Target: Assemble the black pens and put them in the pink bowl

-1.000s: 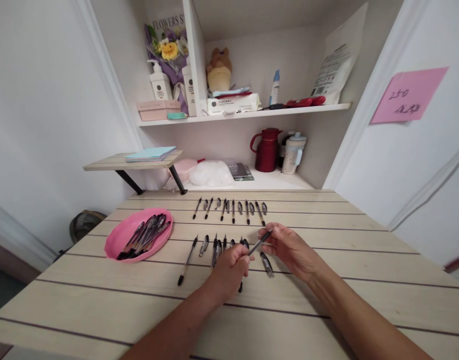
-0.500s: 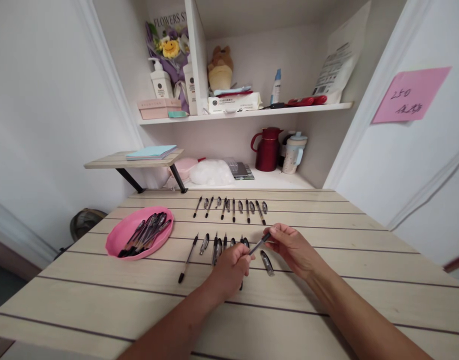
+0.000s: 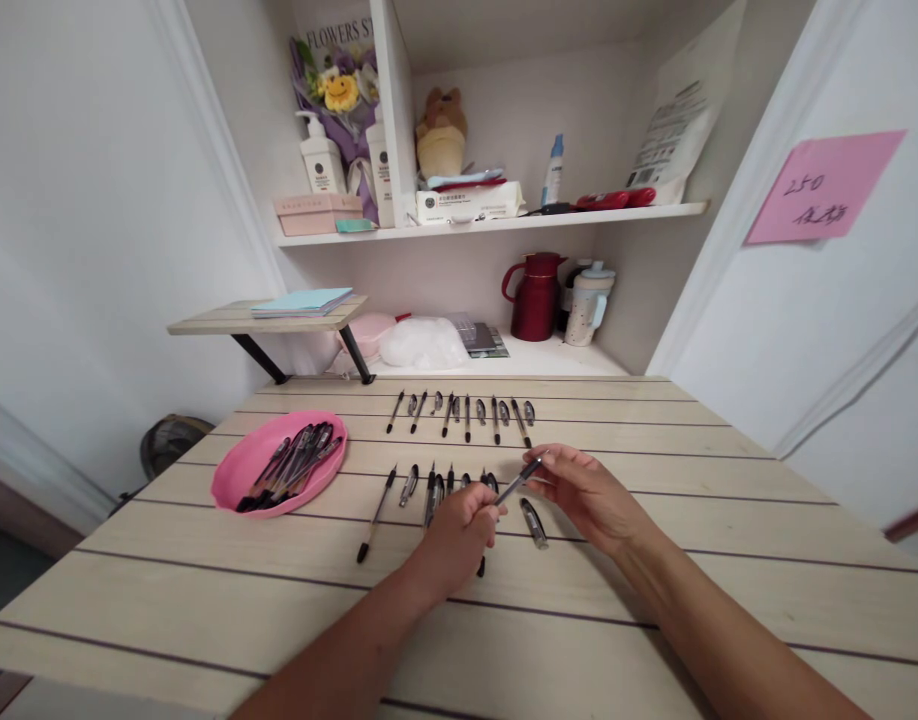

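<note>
Over the wooden tabletop my left hand point(image 3: 455, 540) is closed round the clear barrel of a pen point(image 3: 516, 484). My right hand point(image 3: 590, 500) pinches the same pen at its tip, past the black grip. Just below the right fingers lies a loose clip cap point(image 3: 534, 524). Several uncapped pens and caps form a near row, partly hidden behind my left hand; at its left end are a pen point(image 3: 376, 515) and a cap point(image 3: 409, 485). Farther back, a second row of pens point(image 3: 468, 415) alternates with caps.
A pink bowl point(image 3: 253, 455) with several black pens stands at the left. Behind it, a small raised shelf point(image 3: 204, 322) bears blue paper. A red jug point(image 3: 535, 300) and a pale tumbler point(image 3: 581, 315) stand in the cabinet at the back.
My right fingers have slid from the black grip toward the pen's tip, so more of the grip shows. My left hand has barely shifted.
</note>
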### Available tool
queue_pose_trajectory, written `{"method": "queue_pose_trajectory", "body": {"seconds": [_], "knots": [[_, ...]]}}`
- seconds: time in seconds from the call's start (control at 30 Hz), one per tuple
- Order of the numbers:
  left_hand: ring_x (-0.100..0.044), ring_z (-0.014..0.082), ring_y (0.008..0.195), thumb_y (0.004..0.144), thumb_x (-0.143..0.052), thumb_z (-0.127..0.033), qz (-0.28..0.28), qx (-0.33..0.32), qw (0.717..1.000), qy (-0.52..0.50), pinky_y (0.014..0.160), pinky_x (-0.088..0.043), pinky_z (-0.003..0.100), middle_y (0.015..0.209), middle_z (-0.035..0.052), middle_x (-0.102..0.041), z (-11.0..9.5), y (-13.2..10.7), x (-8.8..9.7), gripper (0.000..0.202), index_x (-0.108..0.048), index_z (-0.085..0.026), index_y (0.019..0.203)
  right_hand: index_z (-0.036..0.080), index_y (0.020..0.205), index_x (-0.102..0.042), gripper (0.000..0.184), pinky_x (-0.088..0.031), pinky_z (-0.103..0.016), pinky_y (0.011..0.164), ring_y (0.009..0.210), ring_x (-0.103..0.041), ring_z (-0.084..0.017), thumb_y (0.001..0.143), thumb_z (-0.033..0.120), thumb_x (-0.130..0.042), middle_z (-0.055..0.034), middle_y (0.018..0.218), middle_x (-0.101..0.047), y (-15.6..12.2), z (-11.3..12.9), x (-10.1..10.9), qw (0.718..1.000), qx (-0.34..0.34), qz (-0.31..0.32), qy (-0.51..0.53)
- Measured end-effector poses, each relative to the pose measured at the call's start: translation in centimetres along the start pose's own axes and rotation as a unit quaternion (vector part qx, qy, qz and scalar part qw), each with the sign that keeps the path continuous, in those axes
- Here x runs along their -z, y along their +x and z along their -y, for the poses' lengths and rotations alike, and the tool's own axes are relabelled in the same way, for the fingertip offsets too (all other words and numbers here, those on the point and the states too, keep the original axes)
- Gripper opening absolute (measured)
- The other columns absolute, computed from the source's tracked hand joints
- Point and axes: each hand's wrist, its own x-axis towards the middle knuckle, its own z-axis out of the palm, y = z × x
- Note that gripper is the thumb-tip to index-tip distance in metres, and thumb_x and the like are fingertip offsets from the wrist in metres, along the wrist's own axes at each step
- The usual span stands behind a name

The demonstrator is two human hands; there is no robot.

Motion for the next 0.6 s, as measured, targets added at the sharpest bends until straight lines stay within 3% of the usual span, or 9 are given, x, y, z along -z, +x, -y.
{"method": "queue_pose_trajectory", "body": {"seconds": [0.17, 0.27, 0.37, 0.43, 0.5, 0.57, 0.6], "knots": [[-0.042, 0.0116, 0.058, 0.076, -0.041, -0.027, -0.009, -0.014, 0.999, 0.033, 0.058, -0.03, 0.022, 0.054, -0.0034, -0.046, -0.2, -0.1, 0.2, 0.014, -0.05, -0.018, 0.069, 0.02, 0.072, -0.066, 0.017, -0.045, -0.027, 0.064, 0.066, -0.056, -0.013, 0.063, 0.032, -0.073, -0.0013, 0.073, -0.063, 0.3, 0.0, 0.1, 0.999, 0.02, -0.021, -0.045], [-0.041, 0.0112, 0.055, 0.076, -0.04, -0.027, -0.026, -0.003, 1.0, 0.014, 0.056, -0.03, 0.022, 0.055, -0.0039, -0.045, -0.4, 0.0, 0.4, 0.015, -0.052, -0.018, 0.075, 0.02, 0.078, -0.063, 0.025, -0.041, -0.026, 0.055, 0.061, -0.054, -0.013, 0.066, 0.041, -0.068, -0.0016, 0.074, -0.063, 0.3, 0.0, 0.3, 0.987, 0.016, -0.032, -0.155], [-0.038, 0.0102, 0.053, 0.076, -0.041, -0.027, -0.051, -0.001, 0.999, -0.012, 0.057, -0.031, 0.022, 0.053, -0.0047, -0.043, -0.7, 0.1, 0.8, 0.013, -0.05, -0.018, 0.073, 0.021, 0.07, -0.061, 0.027, -0.034, -0.025, 0.048, 0.051, -0.048, -0.012, 0.061, 0.045, -0.069, 0.0004, 0.061, -0.06, 0.1, -0.4, 0.7, 0.923, 0.038, -0.069, -0.377], [-0.037, 0.0096, 0.052, 0.075, -0.043, -0.026, -0.058, 0.004, 0.998, -0.013, 0.057, -0.031, 0.022, 0.053, -0.005, -0.042, -0.8, 0.1, 1.0, 0.012, -0.049, -0.018, 0.07, 0.021, 0.066, -0.06, 0.026, -0.032, -0.026, 0.048, 0.049, -0.048, -0.013, 0.054, 0.038, -0.073, 0.001, 0.055, -0.058, -0.1, -1.0, 0.7, 0.855, 0.046, -0.072, -0.512], [-0.037, 0.0095, 0.052, 0.075, -0.042, -0.026, -0.052, 0.01, 0.999, -0.008, 0.058, -0.031, 0.022, 0.053, -0.005, -0.043, -0.8, 0.1, 1.1, 0.012, -0.05, -0.018, 0.071, 0.021, 0.069, -0.061, 0.021, -0.031, -0.026, 0.048, 0.05, -0.049, -0.013, 0.052, 0.028, -0.073, 0.0004, 0.056, -0.06, -0.2, -1.4, 0.8, 0.808, 0.041, -0.056, -0.585], [-0.038, 0.0101, 0.053, 0.076, -0.041, -0.026, -0.039, 0.009, 0.999, -0.01, 0.058, -0.032, 0.022, 0.053, -0.0046, -0.044, -0.6, 0.0, 0.9, 0.013, -0.051, -0.017, 0.075, 0.021, 0.07, -0.062, 0.015, -0.031, -0.025, 0.048, 0.05, -0.049, -0.013, 0.056, 0.021, -0.067, 0.0004, 0.055, -0.06, -0.1, -1.3, 0.8, 0.804, 0.035, -0.052, -0.592], [-0.04, 0.0104, 0.054, 0.076, -0.04, -0.025, -0.031, 0.006, 0.999, -0.014, 0.059, -0.032, 0.022, 0.053, -0.0045, -0.044, -0.5, 0.0, 0.8, 0.014, -0.052, -0.017, 0.076, 0.02, 0.071, -0.063, 0.013, -0.032, -0.025, 0.048, 0.049, -0.049, -0.013, 0.058, 0.02, -0.064, 0.0009, 0.054, -0.059, 0.1, -1.1, 0.9, 0.819, 0.033, -0.056, -0.57]]}}
